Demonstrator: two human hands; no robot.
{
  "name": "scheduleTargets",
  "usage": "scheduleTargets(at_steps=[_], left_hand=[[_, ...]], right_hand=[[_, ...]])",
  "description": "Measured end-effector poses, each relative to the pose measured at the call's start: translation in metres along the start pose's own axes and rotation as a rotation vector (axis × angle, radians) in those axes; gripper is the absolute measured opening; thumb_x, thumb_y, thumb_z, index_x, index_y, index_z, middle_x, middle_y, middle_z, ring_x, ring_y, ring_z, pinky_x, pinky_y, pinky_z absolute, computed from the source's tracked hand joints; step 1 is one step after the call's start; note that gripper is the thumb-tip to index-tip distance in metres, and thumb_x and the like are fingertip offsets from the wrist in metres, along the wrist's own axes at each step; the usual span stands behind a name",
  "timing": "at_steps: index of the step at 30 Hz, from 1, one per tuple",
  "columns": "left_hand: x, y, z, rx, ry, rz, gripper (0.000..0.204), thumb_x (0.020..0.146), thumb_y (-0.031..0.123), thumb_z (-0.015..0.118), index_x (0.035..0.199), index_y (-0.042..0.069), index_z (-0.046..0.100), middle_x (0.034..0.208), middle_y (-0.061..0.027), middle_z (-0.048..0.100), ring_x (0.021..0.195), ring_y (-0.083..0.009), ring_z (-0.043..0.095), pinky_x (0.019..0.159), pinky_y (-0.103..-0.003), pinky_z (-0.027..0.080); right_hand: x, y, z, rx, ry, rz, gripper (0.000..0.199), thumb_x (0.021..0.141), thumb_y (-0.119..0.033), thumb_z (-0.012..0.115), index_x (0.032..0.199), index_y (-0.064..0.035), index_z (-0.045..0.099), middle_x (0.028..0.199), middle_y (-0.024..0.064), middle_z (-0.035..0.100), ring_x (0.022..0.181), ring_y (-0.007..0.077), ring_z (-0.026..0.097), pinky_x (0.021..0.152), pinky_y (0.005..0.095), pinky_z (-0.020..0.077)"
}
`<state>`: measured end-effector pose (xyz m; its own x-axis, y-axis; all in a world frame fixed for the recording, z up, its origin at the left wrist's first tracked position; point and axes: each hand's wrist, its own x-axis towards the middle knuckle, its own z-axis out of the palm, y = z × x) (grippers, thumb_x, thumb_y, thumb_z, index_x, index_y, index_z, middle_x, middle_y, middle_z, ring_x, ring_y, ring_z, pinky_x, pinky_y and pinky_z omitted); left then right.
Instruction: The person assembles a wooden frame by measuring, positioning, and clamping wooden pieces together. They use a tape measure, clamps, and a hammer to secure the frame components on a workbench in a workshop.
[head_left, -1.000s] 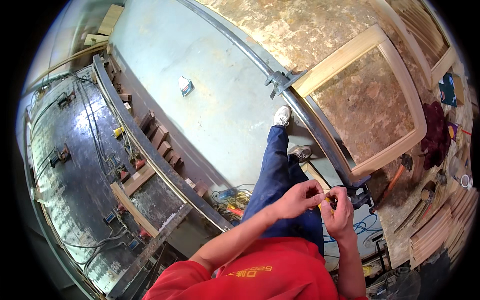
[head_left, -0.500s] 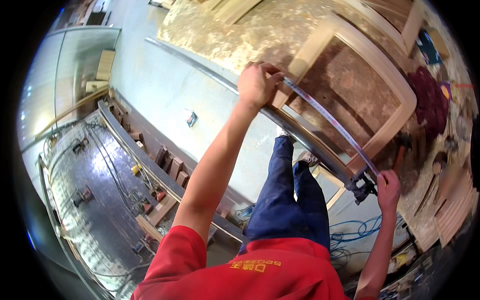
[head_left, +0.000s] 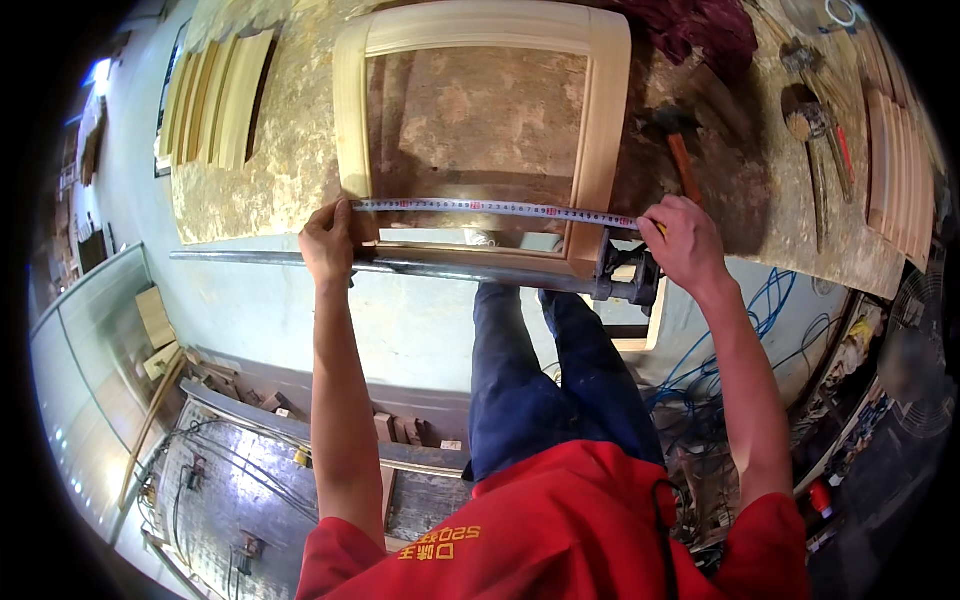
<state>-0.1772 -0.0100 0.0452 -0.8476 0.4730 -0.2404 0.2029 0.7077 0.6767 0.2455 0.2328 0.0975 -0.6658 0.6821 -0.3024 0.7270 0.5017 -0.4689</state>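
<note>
The left hand [head_left: 328,243] and right hand [head_left: 685,245] are extended forward, well apart, fingers curled. Between the fingers the tape [head_left: 475,206] is held straight, pinched by the left, grasped by the right. The frame [head_left: 480,30] is positioned mostly beyond the fingers, the clamp [head_left: 630,283] on their near side.

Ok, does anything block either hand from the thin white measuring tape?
Nothing visible does: the left hand and right hand hold the tape, which stretches unobstructed between them across the pale four-sided wooden frame.
</note>
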Motion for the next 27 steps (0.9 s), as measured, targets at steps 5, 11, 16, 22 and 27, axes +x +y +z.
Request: scheduleTargets(at_steps=[5,11,16,22,27], left_hand=[[-0.001,0.002,0.001,-0.040,-0.005,-0.023,0.034,0.097,0.024,0.073,0.111,-0.006,0.075,0.096,-0.0103,0.076,0.084,-0.0109,0.065,0.079,-0.028,0.053],[-0.002,0.000,0.002,-0.096,-0.007,-0.028,0.033,0.097,0.024,0.073,0.111,-0.006,0.075,0.095,-0.0078,0.076,0.083,-0.0099,0.064,0.078,-0.026,0.052],[-0.002,-0.001,0.001,-0.089,-0.014,-0.033,0.034,0.097,0.024,0.072,0.113,-0.006,0.074,0.096,-0.0085,0.076,0.084,-0.0110,0.064,0.080,-0.027,0.052],[-0.011,-0.005,-0.006,0.054,-0.107,0.243,0.039,0.094,0.017,0.070,0.126,-0.005,0.066,0.119,-0.0164,0.069,0.109,-0.0236,0.065,0.098,-0.033,0.048],[-0.021,0.002,-0.006,0.180,-0.138,0.309,0.048,0.090,0.013,0.069,0.134,-0.004,0.060,0.130,-0.0182,0.062,0.120,-0.0287,0.061,0.105,-0.035,0.046]], right_hand=[[0.001,0.003,0.004,0.000,-0.037,0.050,0.022,0.093,-0.022,0.063,0.086,-0.0048,0.073,0.089,0.0124,0.066,0.095,0.0336,0.063,0.086,0.0457,0.0517],[0.002,0.006,0.003,0.027,-0.083,0.080,0.022,0.093,-0.024,0.063,0.089,-0.0055,0.075,0.093,0.0125,0.068,0.098,0.0337,0.064,0.088,0.0461,0.0521],[0.005,0.007,0.002,0.029,-0.109,0.093,0.022,0.093,-0.024,0.063,0.091,-0.0057,0.075,0.094,0.0124,0.069,0.098,0.0338,0.065,0.088,0.0456,0.0525],[0.005,0.007,0.000,0.036,-0.118,0.087,0.023,0.093,-0.024,0.063,0.091,-0.0058,0.076,0.094,0.0122,0.068,0.098,0.0332,0.065,0.088,0.0454,0.0526],[0.004,0.006,0.002,0.015,-0.124,0.089,0.023,0.093,-0.024,0.062,0.090,-0.0053,0.075,0.092,0.0125,0.068,0.098,0.0331,0.065,0.088,0.0451,0.0522]])
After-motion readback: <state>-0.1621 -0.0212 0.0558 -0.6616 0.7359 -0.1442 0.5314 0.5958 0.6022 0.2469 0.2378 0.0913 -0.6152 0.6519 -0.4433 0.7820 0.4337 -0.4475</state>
